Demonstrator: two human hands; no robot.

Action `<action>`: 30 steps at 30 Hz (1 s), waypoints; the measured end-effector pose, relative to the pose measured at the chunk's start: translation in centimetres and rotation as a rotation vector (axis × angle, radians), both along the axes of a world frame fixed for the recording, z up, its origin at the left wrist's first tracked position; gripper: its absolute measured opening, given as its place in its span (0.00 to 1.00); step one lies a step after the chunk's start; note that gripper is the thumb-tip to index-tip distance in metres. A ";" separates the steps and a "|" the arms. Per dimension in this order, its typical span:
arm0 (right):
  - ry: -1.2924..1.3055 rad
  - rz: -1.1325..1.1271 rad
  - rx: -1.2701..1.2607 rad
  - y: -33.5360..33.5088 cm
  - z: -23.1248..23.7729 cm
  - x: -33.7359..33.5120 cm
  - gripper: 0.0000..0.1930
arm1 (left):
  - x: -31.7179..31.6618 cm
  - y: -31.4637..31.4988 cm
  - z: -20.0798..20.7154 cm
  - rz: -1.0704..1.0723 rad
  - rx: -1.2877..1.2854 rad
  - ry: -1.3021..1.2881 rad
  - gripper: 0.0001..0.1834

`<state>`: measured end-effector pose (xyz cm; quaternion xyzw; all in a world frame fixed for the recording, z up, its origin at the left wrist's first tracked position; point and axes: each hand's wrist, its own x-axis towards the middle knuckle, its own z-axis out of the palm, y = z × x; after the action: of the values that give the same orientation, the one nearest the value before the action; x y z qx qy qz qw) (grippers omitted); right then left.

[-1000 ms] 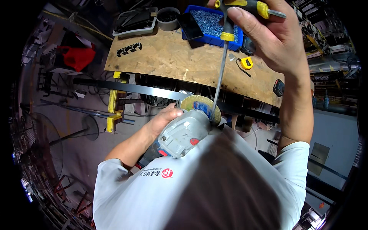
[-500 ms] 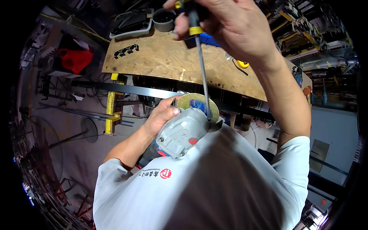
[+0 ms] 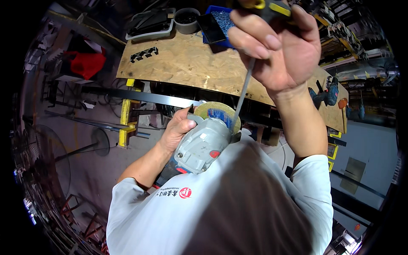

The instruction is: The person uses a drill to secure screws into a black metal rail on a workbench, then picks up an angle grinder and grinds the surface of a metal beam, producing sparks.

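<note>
My left hand point(image 3: 177, 129) grips the grey head of an angle grinder point(image 3: 202, 146) held against my chest, its yellow and blue disc point(image 3: 217, 114) facing away from me. My right hand point(image 3: 278, 44) is raised close to the camera and shut on the yellow and black handle of a long screwdriver point(image 3: 243, 95). The screwdriver's metal shaft runs down and its tip meets the grinder at the right side of the disc.
A chipboard workbench point(image 3: 182, 63) lies ahead, carrying a blue bin of small parts point(image 3: 221, 19), a grey round tub point(image 3: 187, 19), a dark tray point(image 3: 151, 23) and cordless drills point(image 3: 325, 95) at the right. A yellow stand point(image 3: 125, 117) and metal bars sit on the floor at the left.
My right hand has moved left and nearer the camera with the screwdriver, whose shaft now leans down-left to the disc's right side. The left hand keeps holding the grinder.
</note>
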<state>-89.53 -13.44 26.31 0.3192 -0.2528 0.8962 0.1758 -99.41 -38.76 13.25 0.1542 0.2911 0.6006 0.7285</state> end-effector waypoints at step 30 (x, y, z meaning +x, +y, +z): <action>-0.336 -0.668 0.655 -0.6 4.2 1.9 0.17 | -0.9 -1.6 -2.1 -0.054 -0.025 -0.167 0.32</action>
<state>-87.64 -14.01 30.52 0.1101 -0.6344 0.7035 0.3008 -100.30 -40.37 11.13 0.1023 0.2328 0.5879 0.7679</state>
